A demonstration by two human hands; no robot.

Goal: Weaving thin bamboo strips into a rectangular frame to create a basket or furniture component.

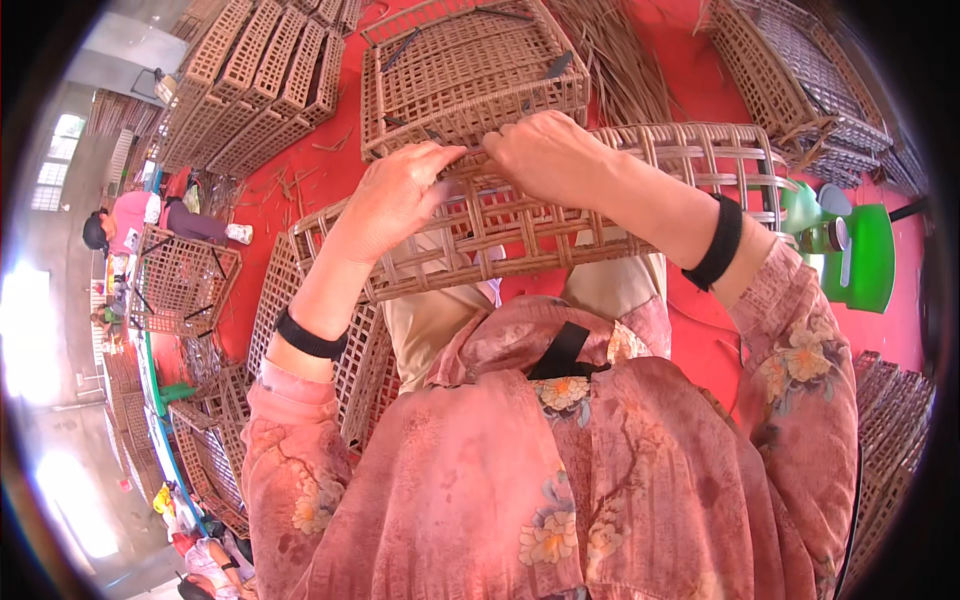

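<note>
An open-weave brown wicker basket (pixel 500 232) lies across my lap, its lattice side facing up. At its far rim my left hand (pixel 400 197) is closed, thumb and fingers pinched on the edge. Close beside it, my right hand (pixel 548 160) is also closed on the rim, knuckles up and fingertips mostly hidden behind the hand. Whether a thin strand runs between the fingers I cannot make out. Just beyond the hands stands another wicker basket (pixel 475 75) with dark ties at its corners.
Loose wicker strips (pixel 622 60) lie on the red floor (pixel 300 205). Stacked baskets (pixel 255 85) stand far left, more baskets (pixel 775 75) far right. A green plastic stool (pixel 868 258) is at right. Another person (pixel 135 220) sits at left by a basket (pixel 182 280).
</note>
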